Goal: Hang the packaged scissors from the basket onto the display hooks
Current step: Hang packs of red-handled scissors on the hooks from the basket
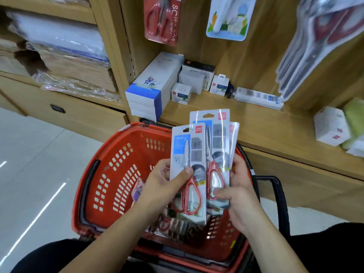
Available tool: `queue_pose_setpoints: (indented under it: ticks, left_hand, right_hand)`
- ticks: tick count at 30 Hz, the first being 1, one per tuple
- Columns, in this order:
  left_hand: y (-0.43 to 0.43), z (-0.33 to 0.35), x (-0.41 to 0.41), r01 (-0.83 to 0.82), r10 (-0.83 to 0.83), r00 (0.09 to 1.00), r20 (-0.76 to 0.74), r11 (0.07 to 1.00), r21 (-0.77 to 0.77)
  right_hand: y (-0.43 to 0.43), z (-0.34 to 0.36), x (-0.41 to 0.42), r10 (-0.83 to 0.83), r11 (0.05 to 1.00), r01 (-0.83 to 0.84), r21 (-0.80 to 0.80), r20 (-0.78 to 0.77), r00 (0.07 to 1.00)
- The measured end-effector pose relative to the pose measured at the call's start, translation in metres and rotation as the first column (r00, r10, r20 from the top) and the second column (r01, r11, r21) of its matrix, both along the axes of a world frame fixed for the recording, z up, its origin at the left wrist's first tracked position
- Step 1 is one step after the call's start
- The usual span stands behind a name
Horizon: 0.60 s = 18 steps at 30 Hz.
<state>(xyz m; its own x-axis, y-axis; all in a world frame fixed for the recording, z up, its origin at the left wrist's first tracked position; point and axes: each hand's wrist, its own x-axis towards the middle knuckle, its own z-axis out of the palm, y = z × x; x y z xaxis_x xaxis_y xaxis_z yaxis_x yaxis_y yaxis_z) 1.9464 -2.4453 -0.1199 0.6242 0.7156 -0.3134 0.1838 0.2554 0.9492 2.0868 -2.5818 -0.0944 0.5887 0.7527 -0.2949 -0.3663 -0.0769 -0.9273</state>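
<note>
Above a red plastic basket [110, 170] I hold packaged red-handled scissors. My left hand [163, 184] grips one pack [189, 154], its thumb across the front. My right hand [238, 188] grips two more packs [216, 146] fanned behind it. More packs lie in the bottom of the basket [173, 225]. On the wooden back panel above hang a red scissors pack [161, 18], a blue-edged pack [230, 16] and a thick bunch of scissors packs [319, 42] at the right. The hooks themselves are out of sight.
A wooden shelf [246, 123] just behind the basket carries white boxes [151, 85], small packaged items [218, 84] and a long flat pack [258, 98]. White and green packs [334, 127] sit at its right end. Stacked wrapped paper [59, 52] fills the left shelving. Pale tiled floor lies at the left.
</note>
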Motion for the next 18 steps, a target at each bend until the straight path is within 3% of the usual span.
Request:
queue_pose_setpoints:
  ticks: [7, 12, 18]
  left_hand:
    - [-0.030, 0.025, 0.029, 0.109, -0.112, 0.993, 0.026, 0.989, 0.099]
    - [-0.051, 0.065, 0.057, 0.156, -0.170, 0.983, 0.073, 0.975, 0.161]
    - [-0.064, 0.126, 0.092, 0.258, -0.280, 0.952, 0.122, 0.952, 0.166]
  right_hand:
    - [-0.020, 0.032, 0.017, -0.130, 0.989, 0.133, 0.062, -0.051, 0.990]
    - [-0.044, 0.072, 0.036, -0.201, 0.978, 0.192, 0.084, 0.122, 0.972]
    - [-0.083, 0.122, 0.078, -0.300, 0.944, 0.278, 0.177, 0.108, 0.948]
